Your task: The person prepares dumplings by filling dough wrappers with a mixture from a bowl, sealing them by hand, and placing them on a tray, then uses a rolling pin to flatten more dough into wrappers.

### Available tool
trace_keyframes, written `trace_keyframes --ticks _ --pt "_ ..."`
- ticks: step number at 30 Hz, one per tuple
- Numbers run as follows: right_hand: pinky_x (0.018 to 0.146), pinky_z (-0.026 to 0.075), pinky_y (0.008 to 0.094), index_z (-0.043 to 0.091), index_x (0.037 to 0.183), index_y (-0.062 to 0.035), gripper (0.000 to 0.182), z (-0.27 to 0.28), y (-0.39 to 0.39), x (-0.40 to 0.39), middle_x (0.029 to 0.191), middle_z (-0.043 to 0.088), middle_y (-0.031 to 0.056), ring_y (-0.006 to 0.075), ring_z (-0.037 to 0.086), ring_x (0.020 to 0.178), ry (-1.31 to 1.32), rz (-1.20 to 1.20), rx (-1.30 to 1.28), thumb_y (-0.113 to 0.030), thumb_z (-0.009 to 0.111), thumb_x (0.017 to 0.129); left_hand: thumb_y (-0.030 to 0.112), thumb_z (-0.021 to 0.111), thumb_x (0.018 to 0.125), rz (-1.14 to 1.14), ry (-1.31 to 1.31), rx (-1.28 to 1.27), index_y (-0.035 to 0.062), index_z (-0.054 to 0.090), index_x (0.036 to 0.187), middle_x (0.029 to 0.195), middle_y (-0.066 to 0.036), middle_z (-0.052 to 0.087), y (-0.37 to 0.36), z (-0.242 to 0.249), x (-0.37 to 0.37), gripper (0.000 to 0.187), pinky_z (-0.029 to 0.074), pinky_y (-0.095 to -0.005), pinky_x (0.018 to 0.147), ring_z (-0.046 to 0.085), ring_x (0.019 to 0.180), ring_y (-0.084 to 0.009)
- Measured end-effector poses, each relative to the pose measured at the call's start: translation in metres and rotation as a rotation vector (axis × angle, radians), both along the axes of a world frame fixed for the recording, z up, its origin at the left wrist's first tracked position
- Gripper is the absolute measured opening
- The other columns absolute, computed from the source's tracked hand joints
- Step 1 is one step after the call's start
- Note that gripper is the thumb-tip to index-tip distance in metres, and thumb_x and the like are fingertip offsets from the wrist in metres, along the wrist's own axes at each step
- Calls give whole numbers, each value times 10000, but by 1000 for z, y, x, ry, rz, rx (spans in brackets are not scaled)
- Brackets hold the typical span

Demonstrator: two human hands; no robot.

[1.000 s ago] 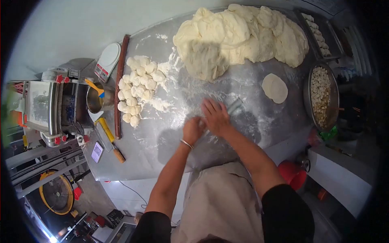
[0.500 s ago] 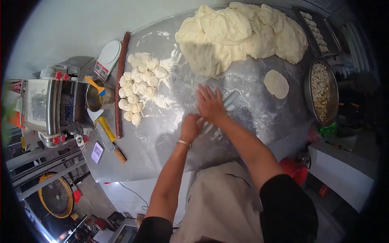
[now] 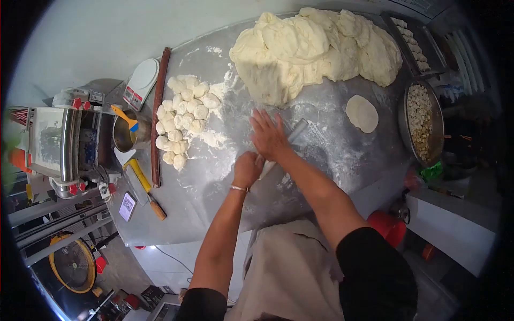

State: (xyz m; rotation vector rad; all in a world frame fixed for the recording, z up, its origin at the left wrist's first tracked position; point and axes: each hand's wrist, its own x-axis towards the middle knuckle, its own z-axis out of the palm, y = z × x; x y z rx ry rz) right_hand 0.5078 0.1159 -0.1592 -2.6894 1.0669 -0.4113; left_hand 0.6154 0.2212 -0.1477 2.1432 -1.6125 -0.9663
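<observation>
My right hand [image 3: 269,138] lies palm down across a short pale rolling pin [image 3: 298,131], its fingers stretched out. Beside it, my left hand [image 3: 248,170] is closed close to the pin's lower end; what its fingers pinch is hidden. The pin slants on the floured metal table [image 3: 214,187]. A flat round of dough [image 3: 362,114] lies to the right. Floured dough balls [image 3: 184,115] are grouped to the left, and a large mass of soft dough [image 3: 316,48] spreads beyond my hands.
At right are a bowl of chopped filling [image 3: 422,123] and a tray of shaped pieces [image 3: 412,45]. At left are a long dark rod [image 3: 160,117], a scale [image 3: 142,80], a pot with a brush [image 3: 125,136], a yellow-and-wood-handled tool [image 3: 144,184] and a machine [image 3: 64,142].
My right hand has shifted slightly left over the rolling pin, and more of the pin's upper end shows. My left hand has moved slightly left as well.
</observation>
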Motion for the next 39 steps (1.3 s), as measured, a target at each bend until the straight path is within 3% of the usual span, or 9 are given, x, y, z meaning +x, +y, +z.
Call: trace_keyframes --ticks 8,11,15,18,21,26,32,35,39 --pt "1119 254 560 516 1352 -23 534 7 68 -101 1523 389 107 288 350 1400 55 91 128 -249 592 874 285 636 877 320 484 -173 18 702 838 874 -237 671 59 -33 16 278 508 -473 720 638 824 -432" --pt "1118 249 577 524 1346 -37 521 -2 37 -45 1518 396 114 304 367 1386 51 35 20 -228 577 865 279 634 878 -22 182 -48 11 698 850 905 -251 665 22 10 4 277 506 -483 736 637 836 -434" --pt "1115 259 572 530 1333 -39 499 5 2 9 1487 427 116 313 380 1376 -81 -52 -10 -240 571 879 256 663 844 -66 13 -73 7 706 846 882 -248 670 -8 -8 20 253 509 -484 738 642 826 -426" --pt "1097 276 552 538 1328 -44 506 -14 37 -33 1478 442 113 299 383 1378 -60 0 39 -249 592 869 209 653 849 48 151 -115 5 711 918 927 -239 678 16 -9 29 223 521 -458 745 651 850 -410" --pt "1089 282 546 548 1321 -39 537 4 74 -94 1476 446 118 294 386 1379 27 44 60 -264 623 839 178 647 849 409 745 -141 20 711 966 931 -215 692 63 -65 34 207 527 -437 753 656 869 -401" --pt "1088 274 605 503 1358 -25 554 -8 27 -14 1501 414 129 313 381 1384 -6 -30 36 -218 575 844 204 655 845 -22 -4 -41 19 700 975 953 -235 688 15 -13 20 231 518 -485 792 647 896 -425" --pt "1118 253 559 520 1343 -34 520 -7 40 -28 1492 422 122 297 366 1393 -51 5 97 -246 572 871 207 644 877 -21 33 -225 3 688 1011 982 -249 683 23 -17 35 248 532 -476 767 661 875 -417" --pt "1125 248 545 518 1357 -33 564 2 78 -101 1486 428 115 276 372 1392 28 60 132 -267 615 854 191 660 863 490 789 -38 9 686 1034 984 -243 685 62 -36 40 251 532 -469 774 660 888 -412" --pt "1126 235 577 507 1363 -32 574 -8 49 -50 1499 412 119 295 369 1392 12 79 64 -280 622 858 172 664 856 -32 158 -126 29 698 1039 943 -229 690 40 -2 17 234 529 -470 771 656 867 -417"
